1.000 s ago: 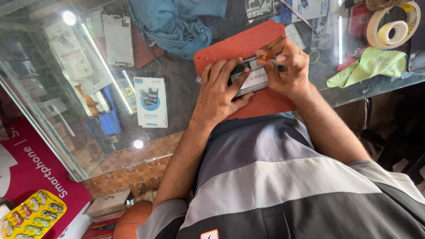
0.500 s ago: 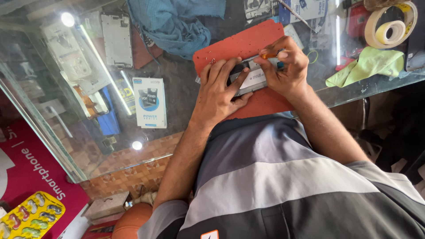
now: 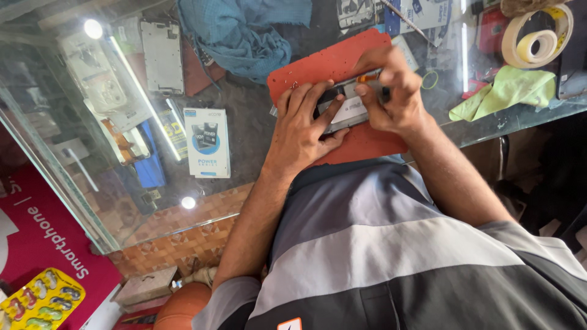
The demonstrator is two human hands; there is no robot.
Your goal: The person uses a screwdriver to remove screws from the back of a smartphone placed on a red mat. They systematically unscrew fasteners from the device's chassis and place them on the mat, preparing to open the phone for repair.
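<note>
Head camera is looking down at 2 hands working on a red mat (image 3: 324,64) that is lying at the near edge of a glass counter (image 3: 257,128). An opened phone (image 3: 350,109) is lying on the mat, near the mat's middle. The left hand (image 3: 302,128) is pressing flat on the phone's left end, fingers spread out and not curled around anything — it is holding the phone down. The right hand (image 3: 394,95) is pinching a small orange-handled tool (image 3: 369,77) between thumb and fingers, closed tight on it, and the tool's tip is touching the phone's top edge.

A blue cloth (image 3: 244,33) is lying bunched up at the far edge of the counter, just beside the mat's far left corner. A white phone frame (image 3: 162,55) is lying further left. A small box (image 3: 208,142) is showing under the glass, well left of the mat. A tape roll (image 3: 538,33) is sitting at the far right corner, and a green cloth (image 3: 507,91) is lying just below it.
</note>
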